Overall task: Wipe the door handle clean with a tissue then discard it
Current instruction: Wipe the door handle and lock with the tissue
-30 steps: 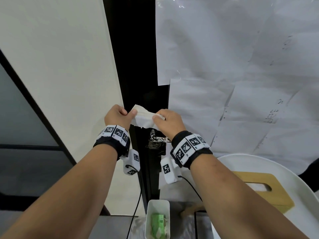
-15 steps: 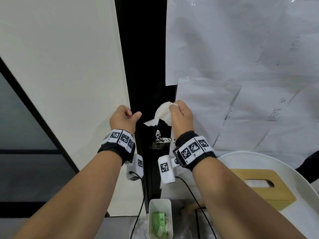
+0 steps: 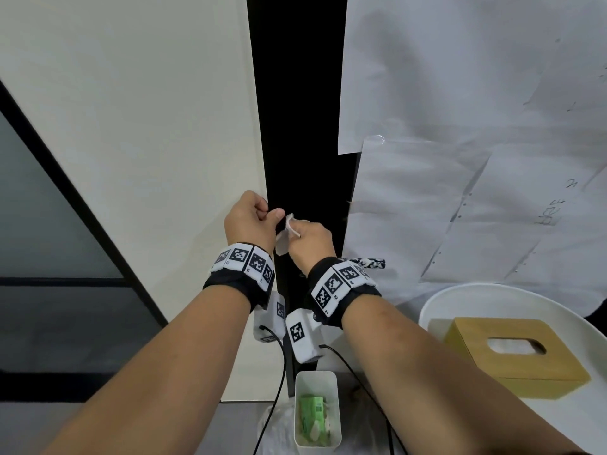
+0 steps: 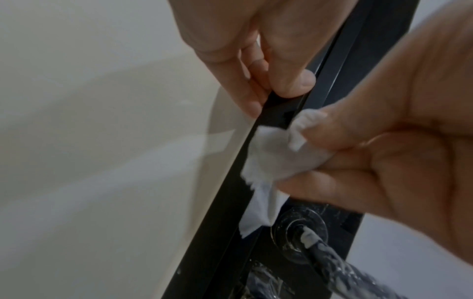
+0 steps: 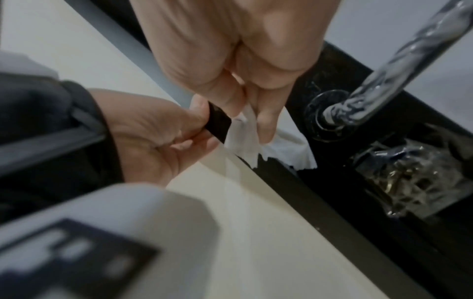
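Observation:
A crumpled white tissue (image 3: 283,239) (image 4: 274,155) (image 5: 243,139) is pinched in my right hand (image 3: 294,229) (image 5: 250,121) against the black door frame (image 3: 295,126), just above the handle's round base (image 4: 299,226). The dark lever handle (image 3: 369,262) (image 5: 379,85) is streaked with white smears and sticks out to the right, partly hidden behind my right wrist in the head view. My left hand (image 3: 271,213) (image 5: 202,125) pinches the black door edge (image 5: 217,121) beside the tissue, thumb in front and fingers behind.
A wooden tissue box (image 3: 515,353) stands on a white round table (image 3: 460,297) at the lower right. A small white bin (image 3: 333,421) with green rubbish sits on the floor below my wrists. Paper sheets (image 3: 460,159) cover the door; a cream wall (image 3: 131,126) is left.
A second ago both hands held the tissue between them. My left hand let go and now pinches the door edge; my right hand bunched the tissue and brought it left to the frame.

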Demonstrator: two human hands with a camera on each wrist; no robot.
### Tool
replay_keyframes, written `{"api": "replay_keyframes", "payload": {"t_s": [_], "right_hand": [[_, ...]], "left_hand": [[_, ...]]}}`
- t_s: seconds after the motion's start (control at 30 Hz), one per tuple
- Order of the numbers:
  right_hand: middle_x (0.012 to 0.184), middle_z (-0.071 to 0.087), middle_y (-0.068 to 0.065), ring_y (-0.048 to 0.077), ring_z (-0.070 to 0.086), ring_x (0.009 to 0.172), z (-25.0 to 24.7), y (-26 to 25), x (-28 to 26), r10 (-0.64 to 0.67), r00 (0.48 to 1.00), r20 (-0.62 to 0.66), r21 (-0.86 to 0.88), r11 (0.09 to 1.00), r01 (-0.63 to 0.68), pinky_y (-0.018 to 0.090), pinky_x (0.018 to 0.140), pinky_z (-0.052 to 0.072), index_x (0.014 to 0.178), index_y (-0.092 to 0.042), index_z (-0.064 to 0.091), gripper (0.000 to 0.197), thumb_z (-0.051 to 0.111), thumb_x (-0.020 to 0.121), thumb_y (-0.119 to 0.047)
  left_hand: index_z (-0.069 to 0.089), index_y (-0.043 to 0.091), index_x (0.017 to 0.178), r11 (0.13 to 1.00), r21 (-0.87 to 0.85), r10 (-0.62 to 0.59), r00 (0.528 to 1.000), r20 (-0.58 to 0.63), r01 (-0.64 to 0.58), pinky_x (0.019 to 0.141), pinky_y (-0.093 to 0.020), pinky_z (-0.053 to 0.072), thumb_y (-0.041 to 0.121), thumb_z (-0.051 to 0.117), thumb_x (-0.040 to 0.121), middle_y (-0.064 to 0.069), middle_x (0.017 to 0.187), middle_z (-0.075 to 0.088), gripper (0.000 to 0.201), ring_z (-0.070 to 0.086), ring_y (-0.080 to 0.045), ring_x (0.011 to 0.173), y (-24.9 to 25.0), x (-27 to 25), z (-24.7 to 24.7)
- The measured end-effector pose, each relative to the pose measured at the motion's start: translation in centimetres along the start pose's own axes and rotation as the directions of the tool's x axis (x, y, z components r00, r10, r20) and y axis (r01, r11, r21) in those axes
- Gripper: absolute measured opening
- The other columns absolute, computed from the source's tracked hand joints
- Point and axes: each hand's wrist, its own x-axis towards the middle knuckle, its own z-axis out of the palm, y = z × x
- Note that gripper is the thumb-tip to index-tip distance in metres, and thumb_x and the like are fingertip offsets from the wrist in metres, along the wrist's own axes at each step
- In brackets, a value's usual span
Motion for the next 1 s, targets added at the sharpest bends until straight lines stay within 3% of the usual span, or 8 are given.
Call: {"api": "replay_keyframes", "payload": {"t_s": [0.1,0.2,0.47,0.63,0.77,0.87,0.93,1.0], "right_hand": [[0.073,0.059,0.005,0.023,0.057,0.081,-0.2,0.2,-0.3,0.058,0.995,0.084,-0.153,0.987,-0.045,0.026,0.072,0.042,0.076,-0.009,0.064,0.019,0.049,0.086,-0.004],[0.095,0.067,0.014,0.028,0.061,0.094,-0.6,0.3,-0.6,0.101,0.990,0.100,-0.217,0.973,-0.078,0.031,0.080,0.050,0.096,-0.005,0.067,0.020,0.049,0.087,-0.009],[0.064,0.045,0.000,0.024,0.046,0.072,-5.5,0.8,-1.5,0.168,0.986,-0.010,0.040,0.985,-0.168,0.028,0.065,0.035,0.060,-0.015,0.046,0.024,0.045,0.081,-0.004],[0.076,0.048,0.009,0.023,0.046,0.072,-8.5,1.6,-1.7,0.203,0.971,-0.125,0.162,0.970,-0.182,0.038,0.071,0.044,0.094,0.012,0.058,0.023,0.048,0.082,-0.005],[0.055,0.038,0.003,0.023,0.039,0.057,-10.6,2.5,-1.2,0.223,0.953,-0.207,0.161,0.968,-0.191,0.038,0.061,0.036,0.057,-0.009,0.043,0.018,0.048,0.074,-0.003],[0.050,0.042,0.002,0.029,0.051,0.051,-12.2,2.9,-1.1,0.283,0.935,-0.213,0.164,0.954,-0.251,0.045,0.065,0.052,0.055,-0.014,0.038,0.027,0.043,0.077,0.001],[0.051,0.046,0.006,0.041,0.064,0.062,-12.9,3.1,-1.1,0.297,0.932,-0.209,0.166,0.950,-0.265,0.053,0.079,0.052,0.058,-0.012,0.040,0.025,0.039,0.078,0.002],[0.048,0.040,0.009,0.040,0.063,0.055,-13.4,3.3,-1.2,0.289,0.927,-0.239,0.156,0.954,-0.257,0.053,0.078,0.051,0.058,-0.010,0.038,0.020,0.039,0.075,0.001]], "left_hand": [[0.053,0.012,0.082,1.000,0.011,0.010,1.000,0.007,-0.010,0.055,-0.015,0.038,0.021,0.073,0.081,0.001,0.068,0.051,0.022,0.046,-0.013,0.061,0.0,0.0,0.0],[0.052,0.012,0.083,1.000,0.016,0.010,1.000,0.011,-0.010,0.056,-0.016,0.039,0.022,0.072,0.082,0.000,0.069,0.051,0.022,0.048,-0.016,0.064,0.1,-0.3,0.0],[0.047,0.019,0.090,0.998,0.054,-0.024,1.000,0.016,0.024,0.062,-0.024,0.042,0.044,0.070,0.076,0.000,0.087,0.056,0.037,0.054,-0.015,0.073,0.4,-1.6,0.6],[0.043,0.013,0.083,0.972,0.232,-0.047,0.998,0.040,0.036,0.057,-0.028,0.032,0.039,0.065,0.083,-0.004,0.080,0.053,0.034,0.048,-0.021,0.068,1.1,-1.5,0.8],[0.041,0.011,0.082,0.950,0.313,-0.004,0.999,0.051,-0.012,0.060,-0.032,0.032,0.034,0.060,0.087,-0.005,0.081,0.049,0.030,0.045,-0.024,0.070,1.4,-1.6,0.9],[0.041,0.012,0.083,0.944,0.330,-0.005,0.999,0.048,-0.011,0.059,-0.032,0.033,0.034,0.059,0.088,-0.006,0.082,0.049,0.029,0.046,-0.024,0.069,1.4,-1.7,1.1],[0.041,0.013,0.084,0.942,0.335,-0.014,0.999,0.042,-0.001,0.060,-0.032,0.035,0.034,0.059,0.088,-0.006,0.084,0.050,0.029,0.047,-0.025,0.070,1.3,-1.8,1.2],[0.041,0.013,0.084,0.940,0.342,-0.018,0.999,0.038,0.004,0.060,-0.033,0.035,0.034,0.059,0.088,-0.006,0.084,0.050,0.028,0.047,-0.025,0.070,1.3,-1.8,1.2]]}}
